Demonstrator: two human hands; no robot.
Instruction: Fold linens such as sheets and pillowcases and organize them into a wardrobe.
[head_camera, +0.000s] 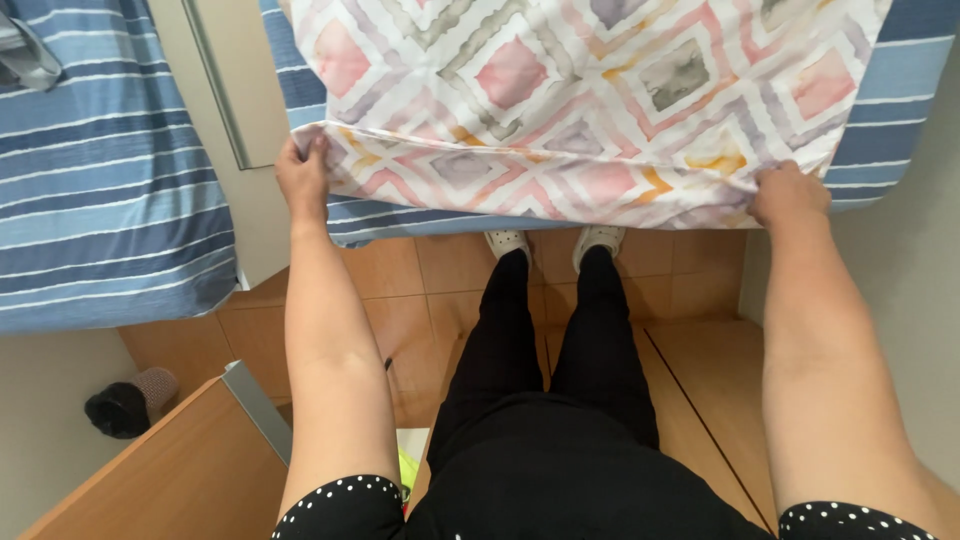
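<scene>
Cotton-like cloth, a pillowcase (590, 90) patterned with pink, grey and orange diamonds, is held by its near edge over a blue-striped bed (900, 110), the left hand (302, 178) clenched on one corner and the right hand (788, 195) on the other, fingers (770, 180) closed around the hem. By the look of it, the step in hand is the spreading or straightening of the cloth; the next move is judged to call for an even pull from both corners, so that the hem is kept level above the tiled floor (400, 300)
</scene>
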